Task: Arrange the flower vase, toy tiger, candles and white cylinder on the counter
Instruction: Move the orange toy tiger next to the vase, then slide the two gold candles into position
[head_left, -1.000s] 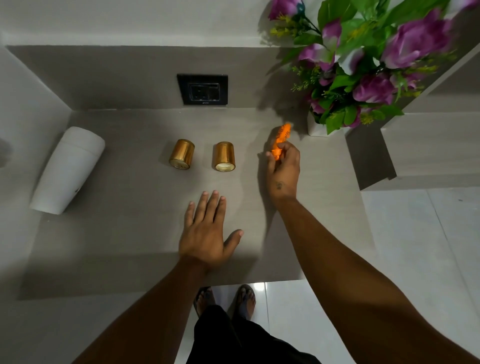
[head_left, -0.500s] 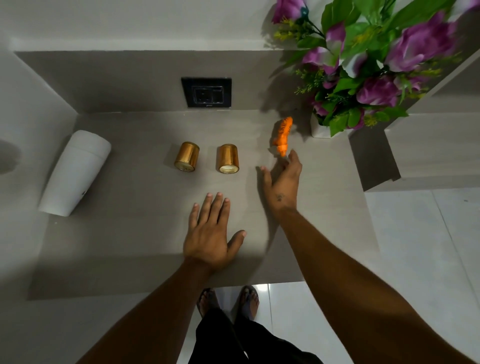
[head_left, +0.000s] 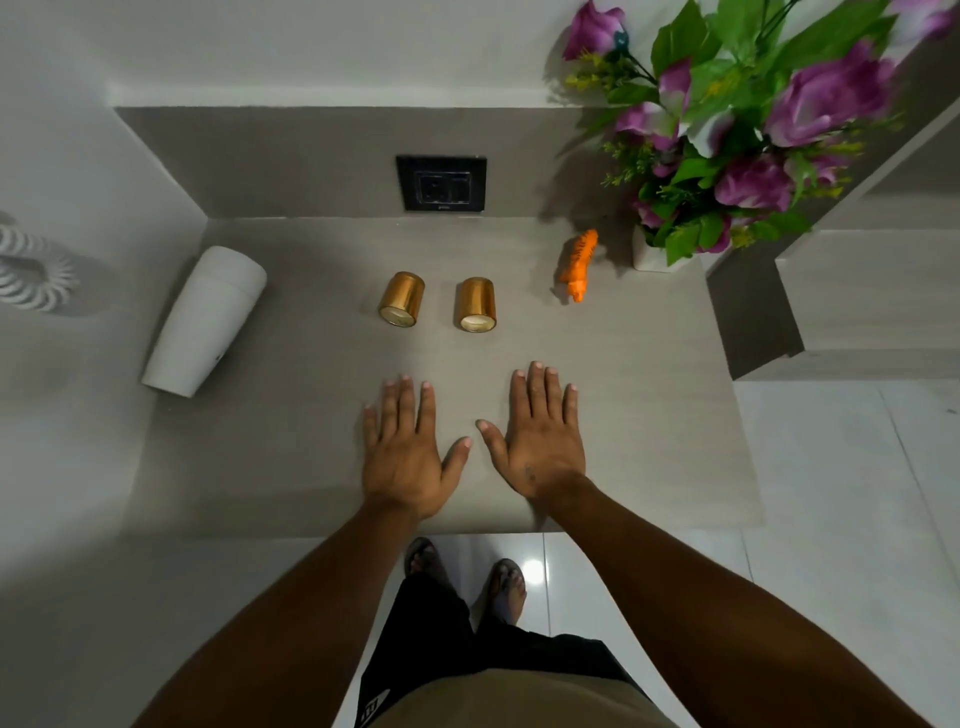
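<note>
Both hands lie flat, palms down and side by side, near the front of the grey counter (head_left: 649, 441). My left hand (head_left: 408, 452) and my right hand (head_left: 543, 441) hold nothing, fingers spread. Beyond them stand two gold candles (head_left: 401, 300) (head_left: 476, 304), close together. An orange toy tiger (head_left: 579, 265) stands alone to their right, just left of the white flower vase (head_left: 649, 254), which holds purple flowers (head_left: 753, 119) with green leaves at the back right. The white cylinder (head_left: 205, 320) stands at the counter's left edge.
A black wall socket (head_left: 441, 183) sits on the grey backsplash behind the candles. A raised grey ledge (head_left: 857, 301) borders the counter on the right. A white coiled cord (head_left: 31, 270) hangs at far left. Glossy white floor tiles (head_left: 831, 519) lie below the counter.
My right hand let go of the toy tiger beside the vase and drew back to rest flat next to my left hand. The tiger now stands free.
</note>
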